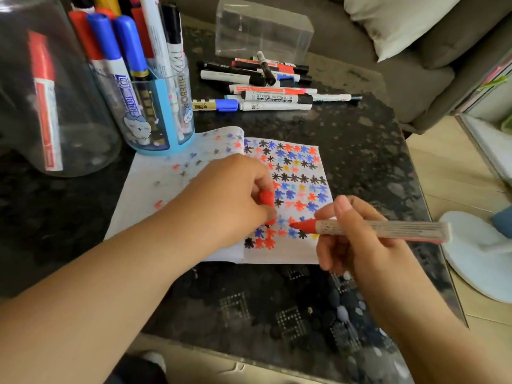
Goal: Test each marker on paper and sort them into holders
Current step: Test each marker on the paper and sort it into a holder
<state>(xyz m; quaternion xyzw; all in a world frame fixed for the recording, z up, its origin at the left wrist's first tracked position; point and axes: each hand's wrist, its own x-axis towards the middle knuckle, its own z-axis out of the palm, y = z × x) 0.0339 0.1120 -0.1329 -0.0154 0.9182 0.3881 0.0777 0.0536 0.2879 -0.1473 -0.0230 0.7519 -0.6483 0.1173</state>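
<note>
Seen from above, over a dark speckled table (pixel 360 151). At centre, an open notebook (pixel 288 253), its right page crowded with small red, blue, black and yellow star-shaped scribbles.

Right hand (pixel 357 245) wrapped around an uncapped red marker (pixel 382 228), barrel lying nearly level and pointing left, red tip touching the lower part of the scribbled page. Left hand (pixel 235 198) resting on the notebook just left of the tip, fingers curled round a red cap (pixel 268 202).

Far left, a blue cup-shaped holder (pixel 163 126) with a clear front and a cartoon print, standing on the notebook's far left corner, packed with upright red, blue and black markers. Left of that, touching or nearly so, a large clear glass jar (pixel 69 106) with one red marker (pixel 45 103) standing inside.

Farther back, right of the blue holder, a loose pile of markers (pixel 266 84) lying flat on the table in black, red, blue and white. Behind the pile, a clear plastic box (pixel 263 29). Beyond the table, a grey sofa (pixel 410 87) with a pale cushion (pixel 396 20). Far right, wooden floor (pixel 454 173) with a white round fan base (pixel 476 259).
</note>
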